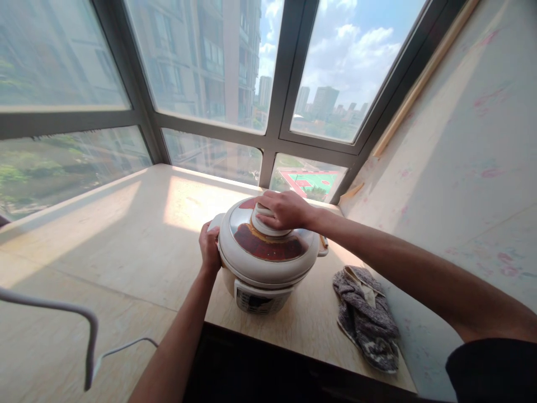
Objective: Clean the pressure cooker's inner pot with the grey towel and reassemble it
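A white electric cooker [247, 285] with a dark control panel on its front stands upright on the wooden ledge. On top sits its domed lid [268, 252], with a pale rim and reddish-brown stained patches. My right hand [283, 210] is wrapped round the knob in the middle of the lid, hiding part of it. At the cooker's left side, my left hand [210, 247] grips the side handle [215, 223]; some of its fingers are out of sight behind the rim. The lid rests on the cooker's body all round, as far as shows.
A crumpled grey-brown cloth [367, 319] lies right of the cooker, near the papered wall [474, 168]. Windows with dark frames [274, 112] rise behind the ledge [113, 240]. A grey cable [59, 305] loops at the lower left. The ledge's front edge runs below the cooker.
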Motion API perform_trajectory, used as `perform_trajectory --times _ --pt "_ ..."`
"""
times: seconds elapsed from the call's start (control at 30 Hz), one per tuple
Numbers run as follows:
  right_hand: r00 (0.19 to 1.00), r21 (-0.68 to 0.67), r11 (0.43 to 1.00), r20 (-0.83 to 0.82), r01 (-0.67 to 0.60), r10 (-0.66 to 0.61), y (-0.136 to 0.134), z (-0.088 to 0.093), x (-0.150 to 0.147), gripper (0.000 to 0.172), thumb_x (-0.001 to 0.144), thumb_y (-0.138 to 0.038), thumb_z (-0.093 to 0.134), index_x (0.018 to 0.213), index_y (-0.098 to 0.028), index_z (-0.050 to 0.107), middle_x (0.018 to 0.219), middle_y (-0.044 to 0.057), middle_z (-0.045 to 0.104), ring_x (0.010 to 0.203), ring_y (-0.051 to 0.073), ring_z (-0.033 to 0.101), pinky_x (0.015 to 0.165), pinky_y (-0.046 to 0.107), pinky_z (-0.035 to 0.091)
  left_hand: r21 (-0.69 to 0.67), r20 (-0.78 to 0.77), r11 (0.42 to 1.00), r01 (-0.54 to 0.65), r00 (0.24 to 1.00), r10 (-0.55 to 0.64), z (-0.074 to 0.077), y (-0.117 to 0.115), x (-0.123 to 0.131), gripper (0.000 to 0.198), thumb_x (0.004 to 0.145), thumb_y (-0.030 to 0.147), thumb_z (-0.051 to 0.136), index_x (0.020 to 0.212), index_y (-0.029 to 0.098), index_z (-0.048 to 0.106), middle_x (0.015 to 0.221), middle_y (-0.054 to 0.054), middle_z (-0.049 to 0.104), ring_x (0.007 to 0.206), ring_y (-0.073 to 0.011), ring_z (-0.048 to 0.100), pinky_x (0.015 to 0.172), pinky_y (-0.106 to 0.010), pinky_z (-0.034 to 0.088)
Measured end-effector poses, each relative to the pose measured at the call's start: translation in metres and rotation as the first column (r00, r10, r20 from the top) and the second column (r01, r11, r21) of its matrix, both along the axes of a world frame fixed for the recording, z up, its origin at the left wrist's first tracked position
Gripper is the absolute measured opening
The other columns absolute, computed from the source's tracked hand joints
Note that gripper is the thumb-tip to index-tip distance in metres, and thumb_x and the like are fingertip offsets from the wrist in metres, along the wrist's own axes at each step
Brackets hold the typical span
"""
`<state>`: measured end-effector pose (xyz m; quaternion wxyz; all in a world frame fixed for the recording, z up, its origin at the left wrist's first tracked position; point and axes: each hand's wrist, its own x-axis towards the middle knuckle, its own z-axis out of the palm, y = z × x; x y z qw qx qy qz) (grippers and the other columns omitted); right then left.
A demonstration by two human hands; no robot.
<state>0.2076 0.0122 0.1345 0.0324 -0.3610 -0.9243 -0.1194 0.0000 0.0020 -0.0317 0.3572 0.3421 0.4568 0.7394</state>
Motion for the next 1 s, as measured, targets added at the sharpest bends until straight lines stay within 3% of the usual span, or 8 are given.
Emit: perform_trajectory --times 0.2,0.4,0.57,0.7,0.77,0.83,0.9,1.0 --pt "0.992 -0.018 1.000 0.125 -0.017 0.019 0.001 0.012 -0.004 0.040 0.102 -0.044 0.046 0.124 -0.015 0.063 0.114 0.013 0.069 0.089 0.024 0.065 0.065 0.030 0.032 -0.006 -0.018 0.999 0.032 0.999 -0.033 -0.001 -0.001 -0.002 0.038 0.071 0.045 0.058 0.093 0.015 0.065 0.082 -0.004 0.066 0.075 -0.0195 0.057 0.063 -0.030 0.047" --pt "0.998 -0.009 1.000 0.063 0.019 -0.018 -0.001 0.009 -0.004 0.040 0.101 -0.048 0.048 0.122 -0.018 0.064 0.112 0.012 0.068 0.088 0.024 0.067 0.067 0.030 0.039 0.000 -0.015 0.999 0.041 0.999 -0.041 0.002 -0.004 -0.001 0.038 0.070 0.046 0.058 0.091 0.015 0.065 0.079 -0.004 0.064 0.071 -0.0186 0.056 0.061 -0.030 0.045" --pt "0.999 -0.023 1.000 -0.041 -0.004 0.003 -0.007 0.002 0.006 0.057 0.100 -0.052 0.050 0.146 -0.018 0.050 0.127 0.015 0.063 0.109 0.031 0.065 0.085 0.038 0.050 -0.010 0.004 0.998 0.063 0.998 -0.063 -0.002 -0.003 -0.002 0.040 0.071 0.048 0.058 0.093 0.015 0.064 0.077 -0.002 0.063 0.068 -0.0179 0.056 0.061 -0.030 0.045" --pt "0.956 -0.059 0.998 -0.293 0.002 -0.019 -0.013 -0.012 0.036 0.072 0.098 -0.063 0.048 0.154 -0.017 0.041 0.146 0.019 0.052 0.129 0.036 0.054 0.103 0.050 0.048 -0.002 0.019 0.997 0.075 0.997 -0.075 -0.004 -0.002 -0.003 0.042 0.072 0.048 0.060 0.096 0.014 0.064 0.080 -0.003 0.064 0.070 -0.0180 0.057 0.063 -0.029 0.046" --pt "0.871 -0.101 0.995 -0.486 0.023 -0.070 -0.017 -0.025 0.060 0.072 0.098 -0.067 0.043 0.152 -0.019 0.043 0.147 0.018 0.052 0.133 0.035 0.052 0.109 0.052 0.044 -0.004 0.021 0.997 0.079 0.997 -0.079 -0.004 -0.002 -0.003 0.041 0.072 0.047 0.060 0.096 0.014 0.064 0.079 -0.003 0.064 0.070 -0.0180 0.057 0.064 -0.029 0.046" --pt "0.699 -0.176 0.980 -0.690 0.091 -0.188 -0.024 -0.044 0.086 0.072 0.097 -0.071 0.041 0.149 -0.021 0.047 0.147 0.017 0.052 0.131 0.033 0.054 0.111 0.054 0.042 -0.006 0.027 0.997 0.078 0.997 -0.078 -0.002 -0.003 -0.002 0.041 0.072 0.047 0.060 0.096 0.014 0.064 0.079 -0.003 0.064 0.071 -0.0183 0.058 0.065 -0.030 0.047" --pt "0.428 -0.295 0.940 -0.837 0.173 -0.341 -0.034 -0.069 0.110 0.072 0.095 -0.073 0.043 0.145 -0.021 0.051 0.146 0.017 0.054 0.129 0.032 0.056 0.111 0.053 0.042 -0.012 0.037 0.998 0.069 0.997 -0.069 0.001 -0.004 -0.001 0.042 0.070 0.047 0.061 0.096 0.014 0.064 0.080 -0.003 0.065 0.071 -0.0188 0.058 0.064 -0.030 0.048" --pt "0.028 -0.476 0.857 -0.871 0.198 -0.491 -0.056 -0.116 0.125 0.078 0.090 -0.076 0.051 0.145 -0.020 0.050 0.151 0.017 0.050 0.138 0.033 0.049 0.118 0.052 0.035 -0.025 0.009 0.999 0.035 0.999 -0.035 0.009 -0.008 0.002 0.037 0.069 0.046 0.061 0.089 0.016 0.064 0.074 -0.002 0.062 0.066 -0.0176 0.056 0.060 -0.029 0.047"
